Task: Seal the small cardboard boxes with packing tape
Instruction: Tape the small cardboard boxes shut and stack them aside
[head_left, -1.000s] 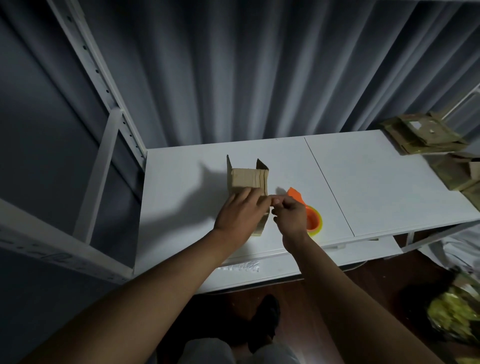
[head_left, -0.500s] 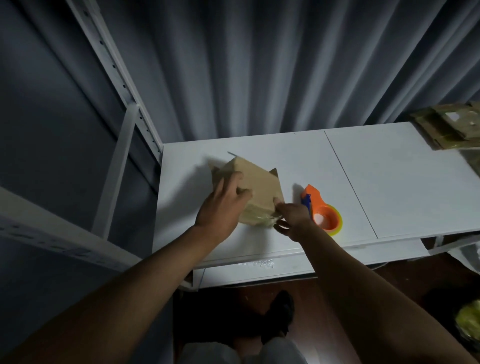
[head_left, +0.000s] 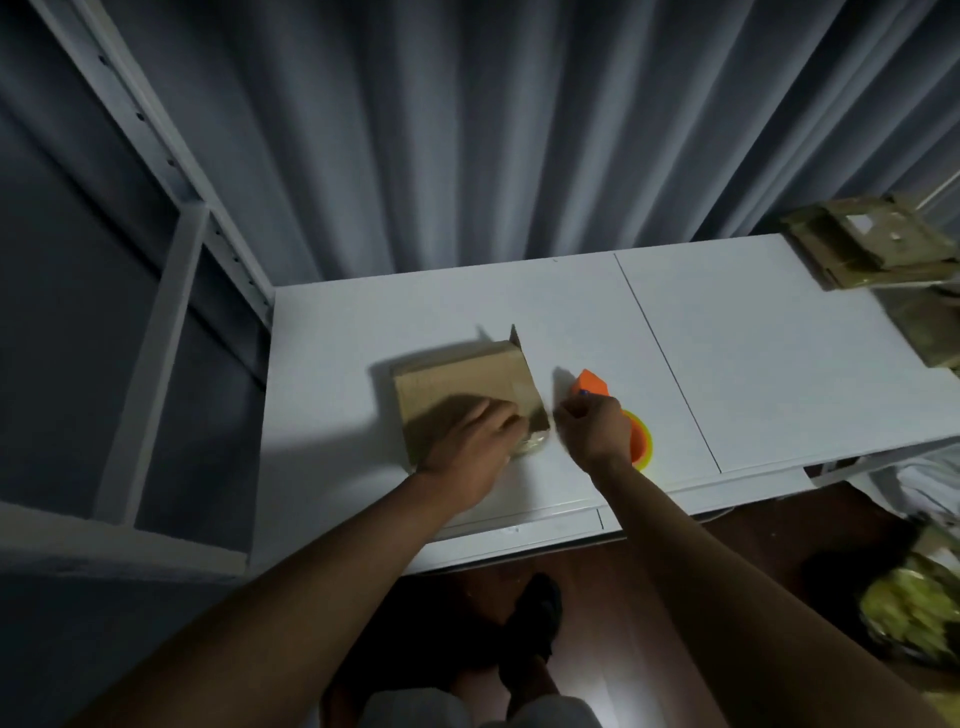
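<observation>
A small cardboard box (head_left: 462, 379) lies flat on the white table (head_left: 753, 364), with one flap (head_left: 516, 338) sticking up at its far right corner. My left hand (head_left: 470, 447) rests on the box's near right part, palm down. A bit of shiny tape (head_left: 532, 446) shows at the corner beside its fingers. My right hand (head_left: 592, 427) hovers just right of the box with its fingers curled. It hides the middle of the orange tape dispenser (head_left: 591, 385). I cannot tell whether it touches the dispenser.
Flattened cardboard boxes (head_left: 872, 244) are stacked at the table's far right end. A white metal rack (head_left: 171, 322) stands to the left and a grey curtain (head_left: 493, 130) hangs behind. My feet (head_left: 535, 618) are below the table edge, and a yellow-green bundle (head_left: 914, 608) lies on the floor at the right.
The box went from standing to tilted to flat on the table. My left hand stayed on it. My right hand left the box's corner and moved right, in front of the dispenser.
</observation>
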